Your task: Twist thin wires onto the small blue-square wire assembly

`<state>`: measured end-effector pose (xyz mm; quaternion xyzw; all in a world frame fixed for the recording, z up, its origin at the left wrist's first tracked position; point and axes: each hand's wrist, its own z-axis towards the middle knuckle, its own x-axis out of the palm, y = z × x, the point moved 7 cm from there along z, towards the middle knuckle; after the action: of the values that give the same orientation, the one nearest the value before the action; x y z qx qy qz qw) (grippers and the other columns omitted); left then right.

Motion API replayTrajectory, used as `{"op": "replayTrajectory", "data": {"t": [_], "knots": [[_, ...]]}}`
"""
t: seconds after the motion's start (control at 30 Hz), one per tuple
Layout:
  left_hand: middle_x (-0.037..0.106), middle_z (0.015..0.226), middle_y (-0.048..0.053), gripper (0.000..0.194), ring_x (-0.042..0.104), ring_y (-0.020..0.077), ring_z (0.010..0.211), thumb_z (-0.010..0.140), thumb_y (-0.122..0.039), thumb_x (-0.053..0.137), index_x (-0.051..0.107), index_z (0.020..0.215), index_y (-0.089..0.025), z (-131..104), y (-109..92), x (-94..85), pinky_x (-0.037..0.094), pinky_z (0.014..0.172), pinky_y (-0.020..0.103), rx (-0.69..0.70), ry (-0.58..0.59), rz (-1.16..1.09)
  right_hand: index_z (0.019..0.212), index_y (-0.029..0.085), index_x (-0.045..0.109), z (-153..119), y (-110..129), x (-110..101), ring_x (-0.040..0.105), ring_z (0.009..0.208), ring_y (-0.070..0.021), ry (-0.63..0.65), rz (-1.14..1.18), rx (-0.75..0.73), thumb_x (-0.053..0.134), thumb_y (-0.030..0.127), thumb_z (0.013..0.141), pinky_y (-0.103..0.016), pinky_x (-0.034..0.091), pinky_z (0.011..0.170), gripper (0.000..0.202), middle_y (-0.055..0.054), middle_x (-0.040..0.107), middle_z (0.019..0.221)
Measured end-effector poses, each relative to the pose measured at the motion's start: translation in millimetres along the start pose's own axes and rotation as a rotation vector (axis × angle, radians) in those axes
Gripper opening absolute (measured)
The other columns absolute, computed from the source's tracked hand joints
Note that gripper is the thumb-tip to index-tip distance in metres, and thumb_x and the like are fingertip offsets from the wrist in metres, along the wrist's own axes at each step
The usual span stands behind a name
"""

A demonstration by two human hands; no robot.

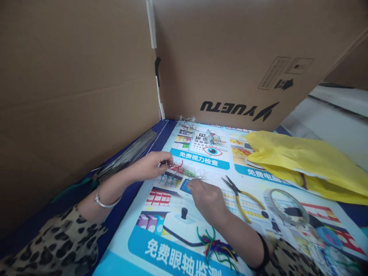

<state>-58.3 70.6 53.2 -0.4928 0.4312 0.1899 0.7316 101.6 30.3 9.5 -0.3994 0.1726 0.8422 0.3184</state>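
Note:
Thin looped wire point(198, 173) with a red wrapped part point(177, 166) lies between my two hands, just above the printed sheet. My left hand point(159, 165) is closed in a pinch at the red end of the wire. At the wire's near side, my right hand point(208, 200) is also closed, fingertips pressed together on it. The exact grip points are too small to make out. Long-nose pliers point(240, 197) with yellow handles lie open to the right of my right hand. Below that hand is a bunch of coloured strands point(217, 247).
A bundle of straight wires point(129, 155) lies left of my left arm. Tangled wire pieces point(211, 137) sit at the back. Cardboard walls point(230, 57) enclose the back and left. To the right are a yellow bag point(299, 161) and a tape roll point(304, 214).

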Motion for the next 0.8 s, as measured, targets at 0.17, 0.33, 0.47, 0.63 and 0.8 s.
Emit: {"op": "replayTrajectory", "data": {"t": [0.17, 0.33, 0.47, 0.63, 0.8], "knots": [[0.061, 0.087, 0.003, 0.022, 0.055, 0.0173, 0.079, 0.080, -0.009, 0.038, 0.056, 0.088, -0.018, -4, -28, -5.4, 0.039, 0.074, 0.031, 0.077, -0.073, 0.426, 0.084, 0.016, 0.062, 4, -1, -9, 0.061, 0.062, -0.0135, -0.074, -0.027, -0.040, 0.050, 0.011, 0.086, -0.025, 0.043, 0.059, 0.012, -0.002, 0.065, 0.067], [0.062, 0.088, 0.003, 0.023, 0.057, 0.0166, 0.082, 0.082, -0.012, 0.038, 0.057, 0.094, -0.019, -5, -31, -5.0, 0.041, 0.073, 0.028, 0.093, -0.041, 0.364, 0.090, 0.014, 0.061, 5, -4, -14, 0.062, 0.069, -0.0148, -0.111, -0.088, -0.101, 0.048, 0.009, 0.086, -0.027, 0.046, 0.064, 0.014, -0.005, 0.067, 0.075], [0.061, 0.083, 0.001, 0.021, 0.056, 0.0142, 0.077, 0.080, -0.012, 0.041, 0.057, 0.091, -0.019, -5, -26, -7.8, 0.040, 0.068, 0.025, 0.069, -0.017, 0.225, 0.093, 0.012, 0.060, 4, -4, -18, 0.063, 0.077, -0.0160, -0.134, -0.101, -0.161, 0.049, 0.006, 0.085, -0.028, 0.048, 0.069, 0.015, -0.008, 0.068, 0.083], [0.058, 0.075, -0.002, 0.016, 0.050, 0.0099, 0.065, 0.079, -0.014, 0.046, 0.058, 0.088, -0.018, -1, -9, -2.8, 0.037, 0.059, 0.021, 0.002, 0.061, 0.003, 0.090, 0.013, 0.060, 5, -4, -18, 0.062, 0.072, -0.0139, -0.134, -0.089, -0.141, 0.048, 0.007, 0.086, -0.026, 0.047, 0.067, 0.014, -0.007, 0.068, 0.080], [0.056, 0.082, 0.000, 0.011, 0.051, 0.0114, 0.072, 0.079, -0.016, 0.047, 0.055, 0.087, -0.016, 4, 11, 4.8, 0.040, 0.066, 0.023, -0.002, 0.103, -0.122, 0.085, 0.014, 0.061, 5, -1, -13, 0.060, 0.065, -0.0126, -0.095, -0.051, -0.117, 0.051, 0.011, 0.086, -0.026, 0.045, 0.062, 0.011, -0.003, 0.067, 0.073]]}}
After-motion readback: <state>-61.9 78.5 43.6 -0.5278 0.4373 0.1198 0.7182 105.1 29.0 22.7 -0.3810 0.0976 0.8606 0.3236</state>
